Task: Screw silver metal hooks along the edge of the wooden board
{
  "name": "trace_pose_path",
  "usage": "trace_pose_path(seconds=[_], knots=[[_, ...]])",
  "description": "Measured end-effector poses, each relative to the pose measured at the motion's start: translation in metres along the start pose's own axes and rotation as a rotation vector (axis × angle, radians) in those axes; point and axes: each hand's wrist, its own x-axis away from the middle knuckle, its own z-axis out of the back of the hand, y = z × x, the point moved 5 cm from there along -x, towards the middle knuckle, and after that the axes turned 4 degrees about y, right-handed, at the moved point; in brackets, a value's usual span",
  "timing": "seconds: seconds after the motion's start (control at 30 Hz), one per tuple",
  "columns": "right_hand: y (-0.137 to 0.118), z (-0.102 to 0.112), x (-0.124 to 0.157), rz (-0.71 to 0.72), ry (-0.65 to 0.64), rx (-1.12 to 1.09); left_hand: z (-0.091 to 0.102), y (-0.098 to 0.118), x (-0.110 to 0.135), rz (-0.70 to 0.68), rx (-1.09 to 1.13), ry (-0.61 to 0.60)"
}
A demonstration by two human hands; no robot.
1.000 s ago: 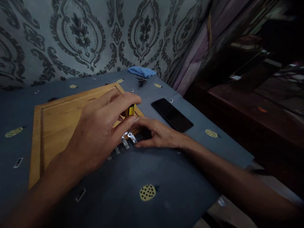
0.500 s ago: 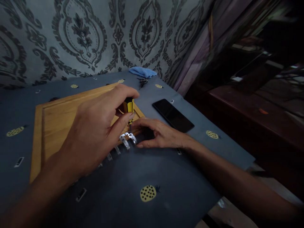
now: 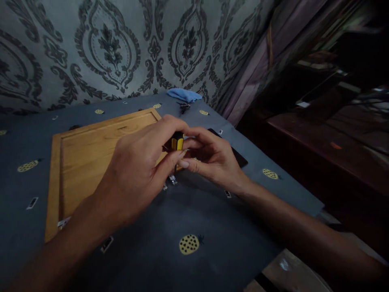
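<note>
My left hand [image 3: 136,174] pinches a small yellow and black screwdriver [image 3: 177,143] upright by its handle, above the near right corner of a wooden board [image 3: 91,158]. My right hand [image 3: 212,158] is raised beside it, its fingertips closed on the same screwdriver handle. Below the two hands small metal clips [image 3: 172,179] lie on the dark blue cloth [image 3: 194,211], mostly hidden by my left hand. A black phone [image 3: 238,156] lies just behind my right hand, partly covered by it.
A blue rag [image 3: 184,94] and a small dark tool [image 3: 183,106] lie at the far edge by the patterned wall. The cloth's right edge drops off near a dark wooden surface [image 3: 319,134]. A pineapple print [image 3: 189,244] marks the near cloth.
My right hand has lifted off the cloth and come up to the screwdriver handle. My left hand shifted the screwdriver slightly right, and now covers most of the metal clips.
</note>
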Motion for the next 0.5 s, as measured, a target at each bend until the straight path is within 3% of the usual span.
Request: trace_pose_path(seconds=[0.17, 0.23, 0.33, 0.5], knots=[[-0.01, 0.0, -0.004, -0.006, 0.03, 0.057, -0.002, -0.012, 0.006, 0.207, 0.215, 0.069], [-0.011, 0.006, -0.005, 0.013, 0.099, 0.095, -0.006, -0.02, 0.014, 0.29, 0.217, 0.041], [-0.007, 0.019, -0.004, 0.023, 0.271, 0.118, -0.019, -0.029, 0.032, 0.337, 0.009, -0.124], [-0.001, 0.028, 0.001, 0.039, 0.404, 0.116, -0.039, -0.029, 0.053, 0.205, -0.293, -0.218]])
